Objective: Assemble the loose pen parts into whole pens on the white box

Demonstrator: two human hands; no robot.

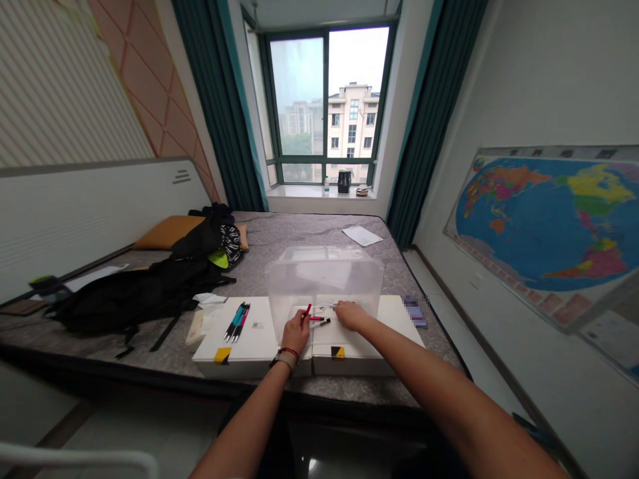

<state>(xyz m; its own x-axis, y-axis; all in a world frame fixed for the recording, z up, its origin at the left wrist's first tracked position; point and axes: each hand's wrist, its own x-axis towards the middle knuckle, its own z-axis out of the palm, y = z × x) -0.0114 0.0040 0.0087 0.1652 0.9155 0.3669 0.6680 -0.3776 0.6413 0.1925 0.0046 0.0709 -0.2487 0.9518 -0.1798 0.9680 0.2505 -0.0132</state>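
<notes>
My left hand (295,331) is closed on a red pen (307,310), its tip end pointing up and away. Close to it, a red and black pen piece (319,320) lies over the white boxes. My right hand (350,315) has its fingers pinched together by a small clear or whitish part (327,307); what it holds is too small to make out. Behind both hands stands a translucent plastic bin (324,276). To the left, several pens (237,322) in teal, black and pink lie side by side on the left white box (204,349).
A second white box (394,346) adjoins on the right, on the grey mattress (279,229). A black backpack (150,293) and a tissue pack (197,327) lie left. A paper sheet (363,235) rests behind the bin, and purple packets (415,313) sit right.
</notes>
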